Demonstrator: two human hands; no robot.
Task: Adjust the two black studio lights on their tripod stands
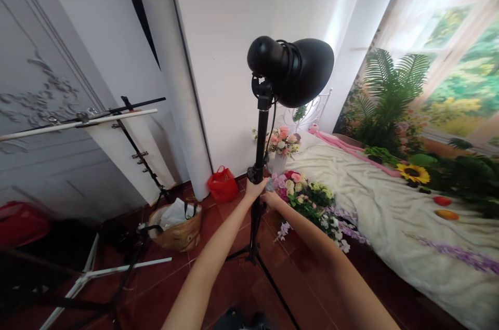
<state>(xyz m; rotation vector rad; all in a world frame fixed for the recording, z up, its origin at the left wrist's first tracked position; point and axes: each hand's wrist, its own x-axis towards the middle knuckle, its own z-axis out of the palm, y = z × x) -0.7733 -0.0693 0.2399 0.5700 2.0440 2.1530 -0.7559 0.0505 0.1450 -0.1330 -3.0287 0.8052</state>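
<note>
lamp (312, 73) mounted, legs (275, 286) spread — left hand (254, 189) wrapped round pole (262, 137), right hand (272, 199) at it, grip unclear — what's left, can't tell.

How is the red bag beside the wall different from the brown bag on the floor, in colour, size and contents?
The red bag is red all over, while the brown bag is tan-brown with dark handles. The red bag looks smaller than the brown bag. The brown bag is open, with something white showing at its top; what the red bag holds cannot be seen. Both stand on the tiled floor.
</note>
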